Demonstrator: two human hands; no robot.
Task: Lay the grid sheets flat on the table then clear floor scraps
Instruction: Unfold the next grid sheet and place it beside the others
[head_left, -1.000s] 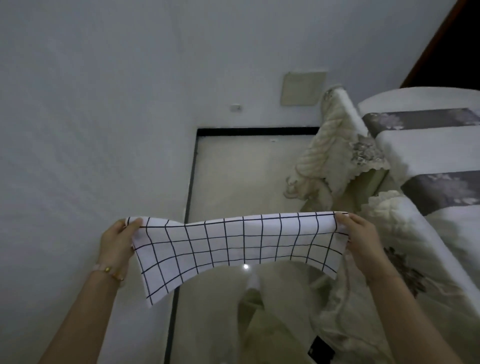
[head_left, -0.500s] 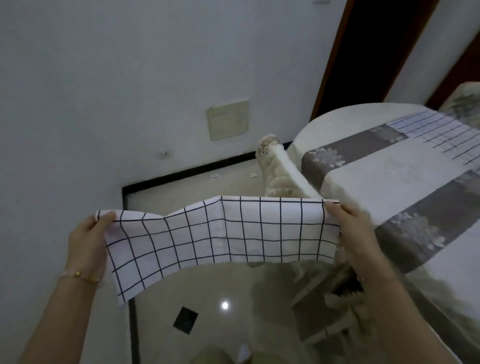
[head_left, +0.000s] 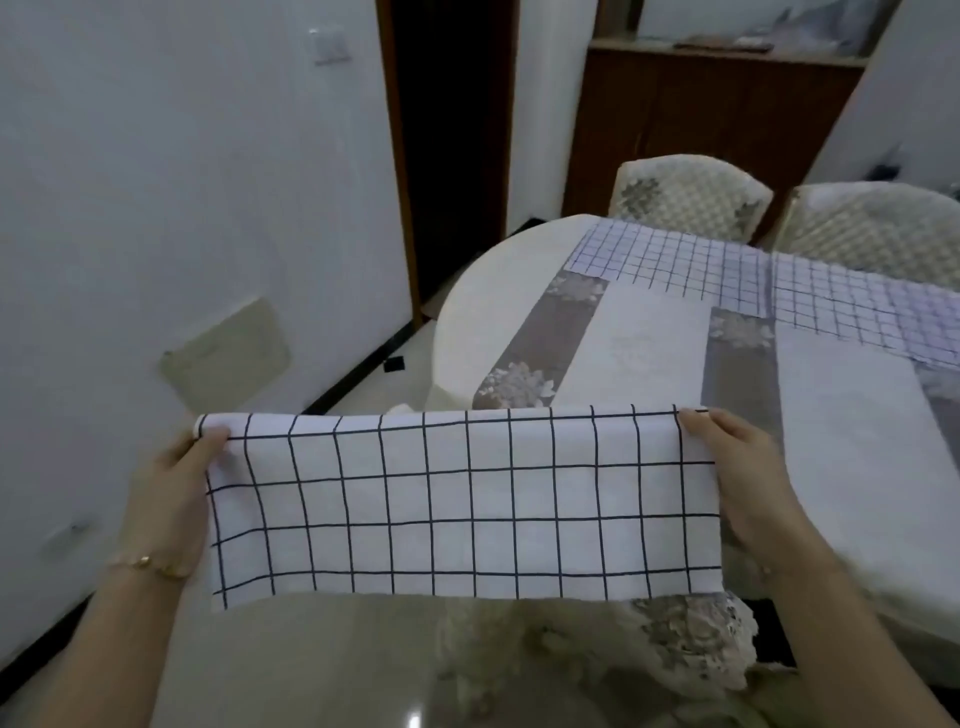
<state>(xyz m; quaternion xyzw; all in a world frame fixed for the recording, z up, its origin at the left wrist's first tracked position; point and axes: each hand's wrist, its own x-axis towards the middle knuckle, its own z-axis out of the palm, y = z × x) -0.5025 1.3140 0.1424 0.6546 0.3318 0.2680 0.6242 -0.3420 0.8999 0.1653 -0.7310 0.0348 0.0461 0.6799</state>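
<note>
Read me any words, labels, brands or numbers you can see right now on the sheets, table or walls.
No text can be read.
The grid sheet, gripped by the left hand and the right hand, has only black lines and no print.
The grid sheets on the table have lines only.
The wall switch and the beige wall plate are blank.
The items on the far shelf are too blurred to tell.

The grid sheet (head_left: 462, 504), rippled and sagging a second ago, is now stretched taut between the left hand (head_left: 171, 499) and right hand (head_left: 737, 478); it has swung from over the floor towards the table (head_left: 649, 343); far-side laid sheets (head_left: 727, 265) have come into view.
</note>
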